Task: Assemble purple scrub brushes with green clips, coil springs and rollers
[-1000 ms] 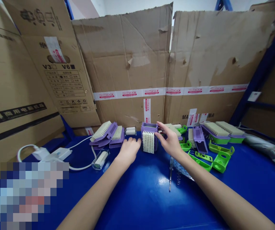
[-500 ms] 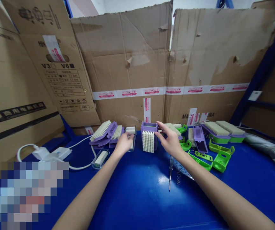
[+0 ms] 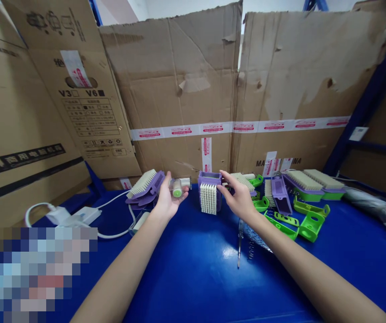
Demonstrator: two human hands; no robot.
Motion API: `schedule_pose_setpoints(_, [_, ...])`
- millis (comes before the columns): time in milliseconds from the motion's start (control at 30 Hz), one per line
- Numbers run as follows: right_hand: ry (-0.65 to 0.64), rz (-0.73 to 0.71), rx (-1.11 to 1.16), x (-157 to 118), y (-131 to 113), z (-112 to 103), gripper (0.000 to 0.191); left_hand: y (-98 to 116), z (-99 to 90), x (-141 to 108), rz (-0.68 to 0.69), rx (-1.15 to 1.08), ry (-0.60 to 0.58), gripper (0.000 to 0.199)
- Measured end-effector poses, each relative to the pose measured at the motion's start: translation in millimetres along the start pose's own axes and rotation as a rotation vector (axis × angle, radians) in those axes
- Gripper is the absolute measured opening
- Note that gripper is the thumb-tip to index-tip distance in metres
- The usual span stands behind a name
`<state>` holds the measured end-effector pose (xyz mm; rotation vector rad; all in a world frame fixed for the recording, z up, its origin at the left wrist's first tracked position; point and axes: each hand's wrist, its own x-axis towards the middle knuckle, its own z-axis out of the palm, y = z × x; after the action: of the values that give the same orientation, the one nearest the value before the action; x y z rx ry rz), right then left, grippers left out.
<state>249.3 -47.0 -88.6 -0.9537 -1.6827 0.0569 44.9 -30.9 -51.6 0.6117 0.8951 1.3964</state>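
My left hand (image 3: 167, 200) is turned palm up, its fingers round a clear case with a white roller (image 3: 178, 188) that has a green end. A purple piece with cream bristles (image 3: 208, 198) stands upright at the middle of the table, its hollow top facing up. My right hand (image 3: 238, 193) holds that piece by its right side with thumb and fingertips. Left of my left hand lie stacked purple brush heads (image 3: 147, 188). Another clear case with a white roller (image 3: 140, 221) rests partly behind my left wrist.
Green plastic parts (image 3: 310, 225), a purple holder (image 3: 280, 195) and bristle brushes (image 3: 325, 180) lie on the right. A screwdriver (image 3: 239, 244) and a spring (image 3: 251, 248) are near my right forearm. White cables and adapters (image 3: 83, 215) sit left. Cardboard (image 3: 186, 89) stands behind.
My left hand has turned from palm down to palm up and shifted slightly left, bringing the clear case with the roller's green end into view. My right hand stays at the purple piece.
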Motion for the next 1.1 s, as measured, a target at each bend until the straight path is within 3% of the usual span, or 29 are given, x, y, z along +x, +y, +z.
schedule_pose_setpoints(100, [-0.002, -0.006, -0.005, 0, 1, 0, 0.042, -2, 4.5, -3, 0.094, -0.032, 0.043, 0.014])
schedule_pose_setpoints(233, [0.0, -0.009, -0.019, 0, 1, 0, 0.042, -4, 6.6, -3, 0.18, -0.059, 0.144, 0.009])
schedule_pose_setpoints(500, [-0.005, -0.01, -0.033, 0, -1, -1, 0.043, -9, 2.0, 1, 0.022, 0.023, -0.014, 0.025])
schedule_pose_setpoints(600, [-0.004, -0.007, -0.036, 0, -1, -1, 0.043, -13, -0.7, 2, 0.056, 0.371, 0.015, 0.029])
schedule_pose_setpoints(767, [0.001, -0.009, -0.04, -1, -1, -1, 0.043, -21, -10.3, 6, 0.57, 1.427, 0.177, 0.036])
schedule_pose_setpoints(833, [0.004, -0.009, -0.038, -1, -1, -1, 0.043, -24, -12.9, 7, 0.63, 1.705, 0.157, 0.04])
schedule_pose_setpoints(933, [0.006, -0.014, -0.041, -1, -1, -1, 0.043, -26, -13.4, 5, 0.647, 1.887, 0.105, 0.046])
schedule_pose_setpoints(1100, [0.0, -0.015, -0.052, -1, 0, -1, 0.043, -21, -11.5, 2, 0.773, 2.072, 0.116, 0.053])
